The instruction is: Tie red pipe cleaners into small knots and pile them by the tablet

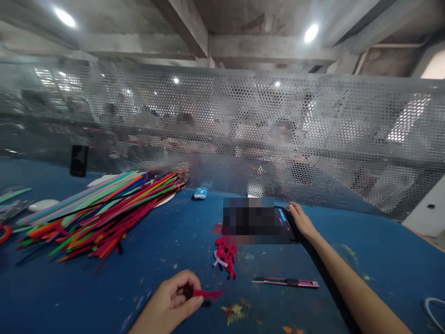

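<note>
Near the front edge, my left hand [177, 299] pinches a short red fuzzy piece [212, 294] between thumb and fingers. My right hand [301, 220] is at the right edge of a dark tablet [288, 227], whose screen is partly blurred out; its fingers reach the far right corner. Between the hands lies a small heap of red fuzzy twisted pieces [227, 254] with a pale pink one [219, 260] beside it. A pink utility knife [292, 282] with its blade out rests below the tablet.
Many coloured pipe cleaners [114, 208] are piled at the left, near orange-handled scissors [5, 233]. A small blue-and-white packet [200, 193] lies farther back. A phone [79, 160] leans on the perforated metal screen [215, 106]. People show dimly behind it.
</note>
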### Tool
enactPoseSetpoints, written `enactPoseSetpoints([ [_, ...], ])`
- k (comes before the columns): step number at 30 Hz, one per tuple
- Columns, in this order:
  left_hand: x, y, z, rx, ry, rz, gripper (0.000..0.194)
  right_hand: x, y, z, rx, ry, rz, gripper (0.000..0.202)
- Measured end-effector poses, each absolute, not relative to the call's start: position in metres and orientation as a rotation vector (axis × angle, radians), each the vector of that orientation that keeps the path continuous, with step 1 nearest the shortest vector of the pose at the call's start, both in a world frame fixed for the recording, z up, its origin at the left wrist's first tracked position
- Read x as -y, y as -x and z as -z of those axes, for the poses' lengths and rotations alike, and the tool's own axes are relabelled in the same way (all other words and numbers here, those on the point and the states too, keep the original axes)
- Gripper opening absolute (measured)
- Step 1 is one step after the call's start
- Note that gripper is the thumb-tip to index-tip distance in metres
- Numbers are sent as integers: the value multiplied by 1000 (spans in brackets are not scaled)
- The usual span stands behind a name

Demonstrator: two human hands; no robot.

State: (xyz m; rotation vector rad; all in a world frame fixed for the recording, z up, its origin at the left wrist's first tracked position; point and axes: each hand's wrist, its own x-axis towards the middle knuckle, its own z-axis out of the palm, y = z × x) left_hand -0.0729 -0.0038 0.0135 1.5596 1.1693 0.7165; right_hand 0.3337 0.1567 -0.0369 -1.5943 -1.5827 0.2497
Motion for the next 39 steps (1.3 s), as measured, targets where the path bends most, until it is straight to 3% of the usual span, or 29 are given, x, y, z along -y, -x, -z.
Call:
enactPoseSetpoints([
  [13, 5, 73, -13, -1235, -1657, -622, 29, -142, -327, 33, 1719, 1385, -243, 29],
  [23, 3, 75, -10, -1209, -1663, -616, 24, -134, -321, 23, 1844, 1443, -54, 30],
  [30, 4, 73, -10, -1200, -1697, -613, 21, -147, -223, -24, 2273, 1421, 43, 24],
  [39, 10, 70, -16, -1167, -1686, -677, 9, -211, -100, -44, 2250, 1944, 83, 28],
])
